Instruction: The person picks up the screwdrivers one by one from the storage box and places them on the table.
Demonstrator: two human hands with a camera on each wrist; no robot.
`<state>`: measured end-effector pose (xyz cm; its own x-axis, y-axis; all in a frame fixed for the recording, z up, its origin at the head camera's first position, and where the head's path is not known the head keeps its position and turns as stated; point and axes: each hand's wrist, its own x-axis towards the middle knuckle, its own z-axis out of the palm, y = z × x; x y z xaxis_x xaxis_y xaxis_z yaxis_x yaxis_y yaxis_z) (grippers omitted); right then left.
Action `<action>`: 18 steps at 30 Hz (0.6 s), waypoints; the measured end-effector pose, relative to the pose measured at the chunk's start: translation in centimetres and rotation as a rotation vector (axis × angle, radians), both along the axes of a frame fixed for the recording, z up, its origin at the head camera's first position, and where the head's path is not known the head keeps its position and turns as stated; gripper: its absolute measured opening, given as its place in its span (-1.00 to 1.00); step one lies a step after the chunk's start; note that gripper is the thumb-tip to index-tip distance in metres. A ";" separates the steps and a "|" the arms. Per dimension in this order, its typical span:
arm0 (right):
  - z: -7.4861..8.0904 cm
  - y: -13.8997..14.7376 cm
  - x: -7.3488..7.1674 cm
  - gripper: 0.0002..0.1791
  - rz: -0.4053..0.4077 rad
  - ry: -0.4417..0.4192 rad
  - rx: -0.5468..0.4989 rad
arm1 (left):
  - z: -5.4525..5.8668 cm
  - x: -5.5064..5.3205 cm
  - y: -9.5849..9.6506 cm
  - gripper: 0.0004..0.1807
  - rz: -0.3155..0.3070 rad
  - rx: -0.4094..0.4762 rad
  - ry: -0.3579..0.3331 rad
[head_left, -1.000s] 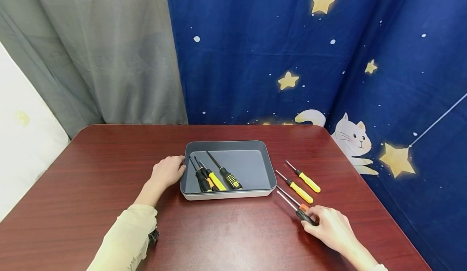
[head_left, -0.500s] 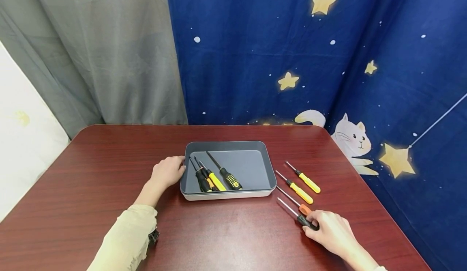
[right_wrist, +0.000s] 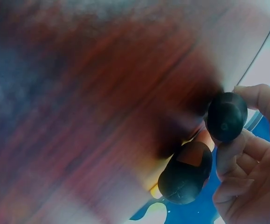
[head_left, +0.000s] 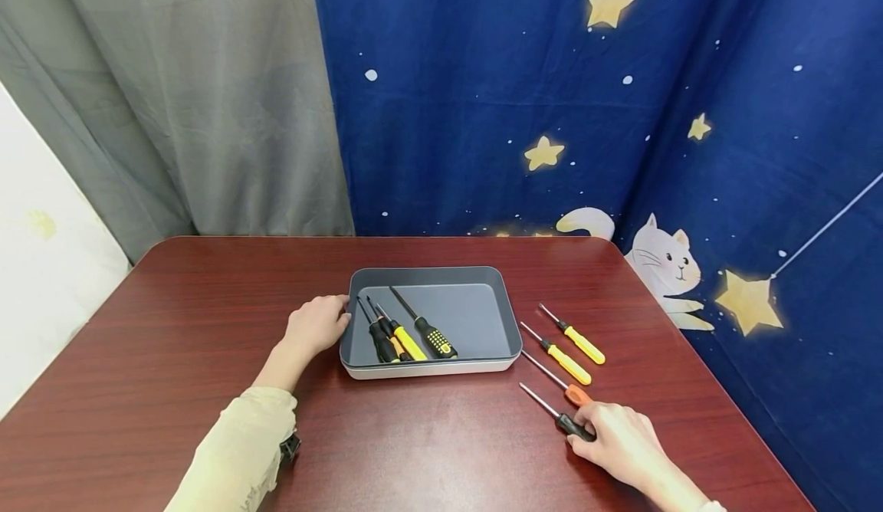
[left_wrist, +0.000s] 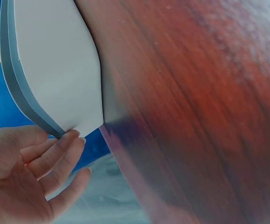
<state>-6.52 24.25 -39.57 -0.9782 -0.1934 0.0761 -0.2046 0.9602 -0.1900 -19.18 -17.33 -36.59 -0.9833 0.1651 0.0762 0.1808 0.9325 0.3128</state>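
My right hand [head_left: 621, 439] pinches the black handle of a screwdriver [head_left: 569, 425] low over the table at the right. In the right wrist view, the butt of this screwdriver [right_wrist: 226, 116] lies between thumb and fingers. Just beyond it lies an orange-handled screwdriver [head_left: 576, 395], its black butt end near my fingers. At the left end of a grey tray [head_left: 476, 320], my left hand [head_left: 319, 323] grips the rim. The left wrist view shows those fingertips [left_wrist: 70, 135] against the tray's pale outer wall.
Several screwdrivers with black and yellow handles [head_left: 411, 343] lie in the tray's left half. Two yellow-handled screwdrivers [head_left: 570, 364] rest on the table, right of the tray. The red-brown wooden table [head_left: 428, 443] ends before grey and blue curtains [head_left: 483, 113].
My right hand has drawn the black-handled screwdriver slightly toward me, away from the orange-handled one, so a gap now shows between them. The left hand and the tray have stayed put.
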 end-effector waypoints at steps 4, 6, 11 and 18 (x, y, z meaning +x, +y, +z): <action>0.0 -0.2 -0.1 -0.80 -0.004 -0.001 0.010 | 0.0 0.0 0.0 -0.63 0.001 -0.001 -0.002; 0.1 -0.3 -0.1 -0.79 -0.010 -0.006 0.012 | 0.0 0.0 -0.1 -0.63 0.001 -0.002 -0.003; 0.2 -0.4 -0.2 -0.79 -0.026 -0.030 0.024 | 0.1 0.0 -0.1 -0.63 0.002 0.000 -0.004; 0.3 -0.5 -0.2 -0.79 -0.027 -0.038 0.029 | 0.1 0.0 0.0 -0.63 -0.001 0.001 -0.010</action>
